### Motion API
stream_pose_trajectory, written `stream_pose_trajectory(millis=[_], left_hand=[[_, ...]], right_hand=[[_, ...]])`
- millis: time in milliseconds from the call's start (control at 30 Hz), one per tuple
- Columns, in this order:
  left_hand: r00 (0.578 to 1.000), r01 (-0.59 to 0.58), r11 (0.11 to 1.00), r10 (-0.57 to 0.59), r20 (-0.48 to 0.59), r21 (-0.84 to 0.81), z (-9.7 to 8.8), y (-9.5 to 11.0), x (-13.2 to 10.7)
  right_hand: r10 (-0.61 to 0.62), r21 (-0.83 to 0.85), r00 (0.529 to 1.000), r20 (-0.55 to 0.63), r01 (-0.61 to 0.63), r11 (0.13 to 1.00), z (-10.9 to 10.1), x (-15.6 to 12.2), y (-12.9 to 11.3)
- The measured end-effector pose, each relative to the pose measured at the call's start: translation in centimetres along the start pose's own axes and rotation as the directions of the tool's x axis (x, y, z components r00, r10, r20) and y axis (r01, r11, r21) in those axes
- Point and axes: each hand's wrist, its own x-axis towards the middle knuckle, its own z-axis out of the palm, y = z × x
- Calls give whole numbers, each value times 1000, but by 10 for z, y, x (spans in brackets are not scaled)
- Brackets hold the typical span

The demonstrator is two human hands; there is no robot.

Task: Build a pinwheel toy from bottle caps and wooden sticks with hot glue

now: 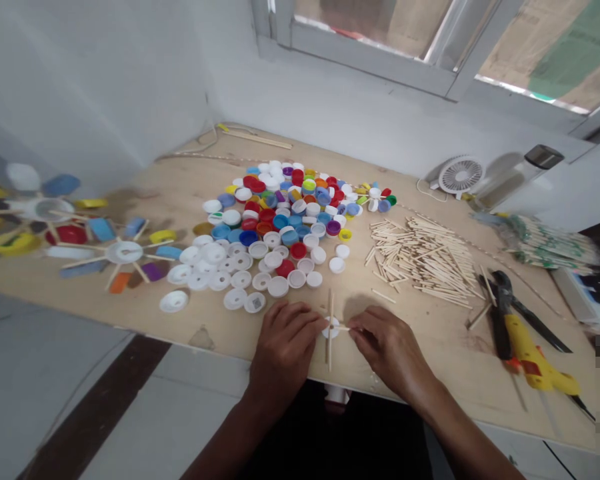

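Near the table's front edge lies a small white bottle cap [333, 323]. Across it, pointing toward and away from me, runs a pair of thin wooden sticks in line [331, 350]. From the left, my left hand [286, 337] closes its fingertips on the cap's rim, partly covering it. Pinched between the thumb and fingers of my right hand [387, 343] is a short wooden stick [344, 328], its tip reaching the cap's right side. Just beyond my hands, a single stick [383, 295] lies loose beside the stick pile [425, 257].
Many coloured and white bottle caps [277, 285] cover the table's middle. Wheel-like cap-and-stick pieces [124, 252] stand at left. A yellow glue gun [533, 357], pliers [503, 293], bagged sticks [555, 240], a small fan [460, 175] and a bottle [513, 177] are on the right.
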Motion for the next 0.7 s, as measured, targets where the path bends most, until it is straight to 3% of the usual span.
stream_pose_trajectory(millis=[700], left_hand=[[1000,-8,1000,8,-15,1,0,-2,-1]], right_hand=[[4,34,1000,19,-5,999,2,3,4]])
